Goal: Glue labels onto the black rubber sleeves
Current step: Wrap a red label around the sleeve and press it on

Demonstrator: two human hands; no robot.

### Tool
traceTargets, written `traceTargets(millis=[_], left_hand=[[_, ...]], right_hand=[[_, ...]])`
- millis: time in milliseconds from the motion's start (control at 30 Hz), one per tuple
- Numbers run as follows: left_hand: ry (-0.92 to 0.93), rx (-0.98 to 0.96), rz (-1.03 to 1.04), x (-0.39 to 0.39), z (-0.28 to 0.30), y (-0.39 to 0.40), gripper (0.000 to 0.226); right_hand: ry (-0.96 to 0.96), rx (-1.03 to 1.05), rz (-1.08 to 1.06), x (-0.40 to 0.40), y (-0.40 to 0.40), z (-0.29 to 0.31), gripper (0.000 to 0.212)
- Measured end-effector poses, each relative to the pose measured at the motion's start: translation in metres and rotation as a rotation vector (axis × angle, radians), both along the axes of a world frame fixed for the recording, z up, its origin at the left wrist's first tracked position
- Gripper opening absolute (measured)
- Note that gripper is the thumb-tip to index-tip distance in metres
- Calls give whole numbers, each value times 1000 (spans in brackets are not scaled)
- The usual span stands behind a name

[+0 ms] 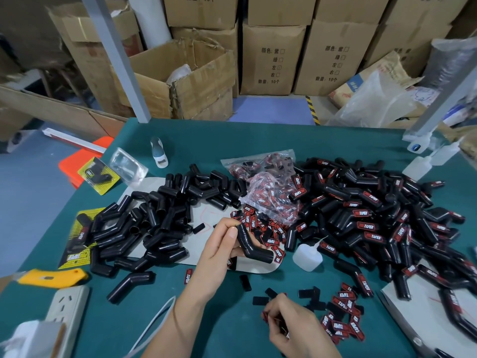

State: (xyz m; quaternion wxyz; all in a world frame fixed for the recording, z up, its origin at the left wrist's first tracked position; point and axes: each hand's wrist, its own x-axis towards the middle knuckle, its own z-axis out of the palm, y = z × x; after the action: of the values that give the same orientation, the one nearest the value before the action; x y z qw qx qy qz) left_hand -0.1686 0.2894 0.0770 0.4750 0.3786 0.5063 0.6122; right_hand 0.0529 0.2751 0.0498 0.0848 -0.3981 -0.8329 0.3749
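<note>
Fingers of your left hand [219, 244] curl round one bent black sleeve [254, 245], lifted just above the grey sheet [204, 244] at the middle of the tabletop [258, 135]. Your right hand [289, 321], near the front edge, pinches a red label [267, 316] between thumb and fingertips. Loose labels [342, 319] lie just to its right. Unlabelled sleeves [160, 218] heap toward the left edge; labelled sleeves [374, 215] spread toward the right edge. A small white glue bottle [307, 257] lies between them, and a clear bag of labels [268, 192] sits farther back.
</note>
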Motion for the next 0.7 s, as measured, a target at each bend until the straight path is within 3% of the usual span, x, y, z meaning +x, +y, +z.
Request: traceTargets(millis=[100,200,267,400,567,700], left_hand=[[-9,14,-7,0,1,0,30],[-9,27,-11,1,1,0,32],[-5,37,-15,2,3,0,36],[-26,38,-32,2,2,0,43],[-88,64,-85,2,1,-1,27],[-129,54,-100,1,0,-2,22]], right_hand=[[32,147,3,-2,-4,-13,36],[185,282,41,-4,-2,-17,44],[270,303,75,-4,0,-19,39],[350,165,-16,-1,0,-11,25],[468,-168,-94,0,-1,18,43],[589,-52,-81,-9,9,55,35]])
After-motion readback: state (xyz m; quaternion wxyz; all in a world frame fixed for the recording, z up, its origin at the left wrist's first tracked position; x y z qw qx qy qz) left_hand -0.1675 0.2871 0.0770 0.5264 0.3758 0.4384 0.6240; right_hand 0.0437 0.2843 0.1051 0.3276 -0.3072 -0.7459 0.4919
